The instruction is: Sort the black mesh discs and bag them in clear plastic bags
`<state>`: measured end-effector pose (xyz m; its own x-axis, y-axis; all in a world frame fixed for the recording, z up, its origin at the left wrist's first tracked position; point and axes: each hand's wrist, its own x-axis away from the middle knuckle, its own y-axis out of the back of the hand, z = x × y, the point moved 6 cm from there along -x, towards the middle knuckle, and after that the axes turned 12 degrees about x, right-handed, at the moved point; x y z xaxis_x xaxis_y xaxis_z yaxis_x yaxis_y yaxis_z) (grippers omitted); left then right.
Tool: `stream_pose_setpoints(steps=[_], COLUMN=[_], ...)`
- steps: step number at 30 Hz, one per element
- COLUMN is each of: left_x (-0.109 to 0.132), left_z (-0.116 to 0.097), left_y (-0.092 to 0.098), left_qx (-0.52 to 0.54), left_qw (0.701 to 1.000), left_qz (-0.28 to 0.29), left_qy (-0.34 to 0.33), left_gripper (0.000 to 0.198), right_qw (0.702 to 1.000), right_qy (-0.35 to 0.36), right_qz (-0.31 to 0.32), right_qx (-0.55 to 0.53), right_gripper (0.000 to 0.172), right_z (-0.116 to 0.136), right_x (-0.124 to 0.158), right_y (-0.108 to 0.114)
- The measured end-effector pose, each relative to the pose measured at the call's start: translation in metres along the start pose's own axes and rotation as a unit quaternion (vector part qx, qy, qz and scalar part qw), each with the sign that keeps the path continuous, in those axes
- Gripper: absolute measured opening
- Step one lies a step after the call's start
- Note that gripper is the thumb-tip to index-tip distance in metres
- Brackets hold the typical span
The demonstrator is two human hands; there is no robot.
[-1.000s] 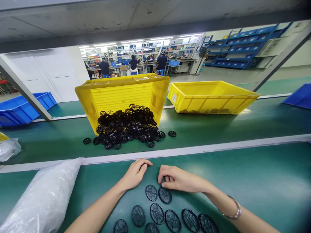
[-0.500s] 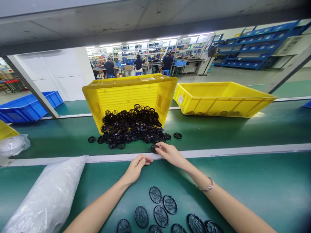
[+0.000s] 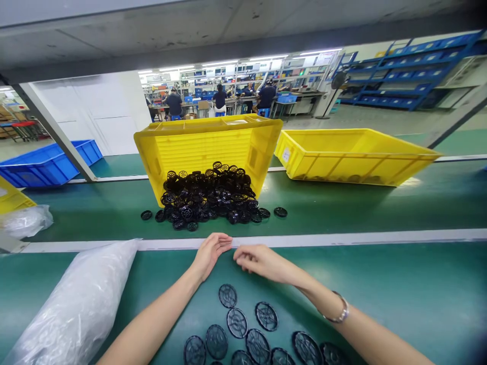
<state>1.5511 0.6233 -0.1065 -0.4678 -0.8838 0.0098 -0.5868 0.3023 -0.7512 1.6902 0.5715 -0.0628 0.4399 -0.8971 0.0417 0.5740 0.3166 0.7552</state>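
Note:
My left hand (image 3: 210, 253) is at the near side of the white divider strip, fingers stretched out and nothing in them. To its right, my right hand (image 3: 262, 261) hovers over the green surface with fingers loosely bent, and no part shows in it. Just below the hands lies a round black spoked part (image 3: 228, 295), flat on the green surface. Several similar discs, such as a black spoked disc (image 3: 267, 316), are spread toward the bottom edge. Beyond the strip, a heap of black spoked parts (image 3: 207, 195) spills from a tipped yellow bin (image 3: 209, 126).
A second yellow bin (image 3: 353, 157) stands at the right, a blue bin (image 3: 38, 165) at the far left. A filled clear plastic bag (image 3: 76, 304) lies left of my left arm. A grey shelf (image 3: 228, 30) spans overhead. People (image 3: 219, 99) sit at benches behind.
My right hand has drawn back from the heap and no longer shows the black part it held. Another disc lies among the near ones, some of which have shifted. My left hand moved slightly left.

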Motion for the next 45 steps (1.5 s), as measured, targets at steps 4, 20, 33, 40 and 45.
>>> stream_pose_setpoints(steps=[4,20,33,40,45], left_x=[-0.001,0.008,0.095,0.146,0.145], left_z=[0.0,-0.002,-0.045,-0.061,-0.069], left_y=[0.0,-0.01,0.002,0.019,0.023], left_qx=[0.016,0.004,-0.394,-0.652,-0.645], left_qw=[1.0,0.999,0.913,0.74,0.75], left_qz=[0.005,-0.016,-0.038,0.018,-0.019], left_qy=[0.009,0.037,-0.096,-0.166,-0.145], left_gripper=[0.035,0.043,0.013,0.025,0.021], right_qw=[0.943,0.983,0.984,0.921,0.947], right_qy=[-0.034,-0.031,-0.013,0.129,0.143], right_qz=[-0.253,-0.166,-0.173,-0.102,-0.055], right_qx=[0.214,-0.067,0.035,0.354,0.281], right_gripper=[0.025,0.034,0.023,0.01,0.022], right_z=[-0.025,-0.021,0.003,0.005,0.013], right_x=[-0.035,-0.036,0.025,0.042,0.049], right_y=[0.048,0.036,-0.005,-0.021,-0.016])
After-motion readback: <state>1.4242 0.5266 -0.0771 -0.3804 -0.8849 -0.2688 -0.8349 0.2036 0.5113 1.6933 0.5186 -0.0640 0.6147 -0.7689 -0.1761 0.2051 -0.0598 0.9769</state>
